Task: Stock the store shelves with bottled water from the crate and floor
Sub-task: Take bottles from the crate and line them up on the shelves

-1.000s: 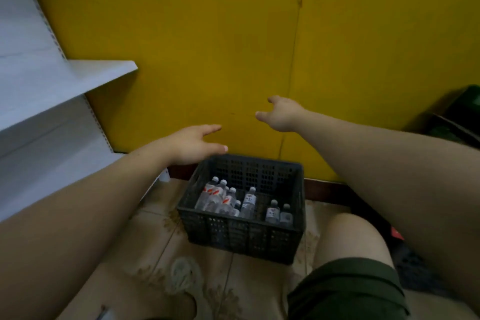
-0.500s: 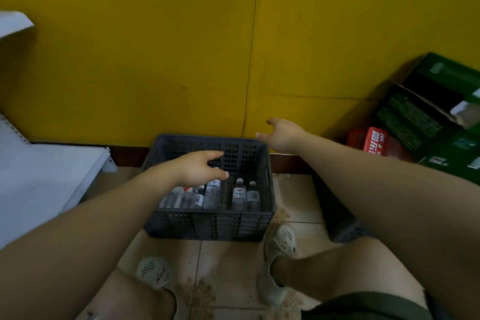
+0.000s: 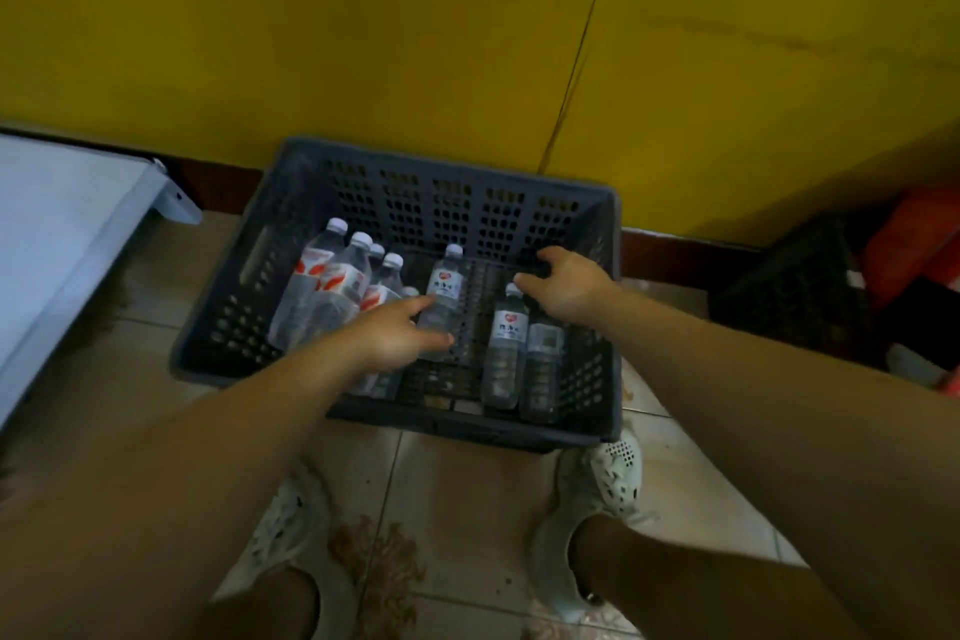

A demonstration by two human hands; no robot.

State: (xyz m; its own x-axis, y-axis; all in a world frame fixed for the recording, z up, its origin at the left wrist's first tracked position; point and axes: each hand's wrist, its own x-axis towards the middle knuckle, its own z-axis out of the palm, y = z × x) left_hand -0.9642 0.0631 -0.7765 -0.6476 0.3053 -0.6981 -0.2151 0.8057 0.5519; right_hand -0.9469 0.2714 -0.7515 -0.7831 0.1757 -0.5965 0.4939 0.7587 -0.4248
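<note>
You are at the pickup step, both hands hovering inside the crate (image 3: 447, 156) at frame centre, fingers apart, gripping nothing. Your left hand (image 3: 400, 335) is framing the middle bottle (image 3: 445, 288); your right hand (image 3: 569, 288) is hanging over the right-hand bottle (image 3: 506, 343). Next, close round each and lift.

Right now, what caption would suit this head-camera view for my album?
Reaching into the grey crate: left hand at the middle water bottle, right hand over two bottles beside it.
</note>
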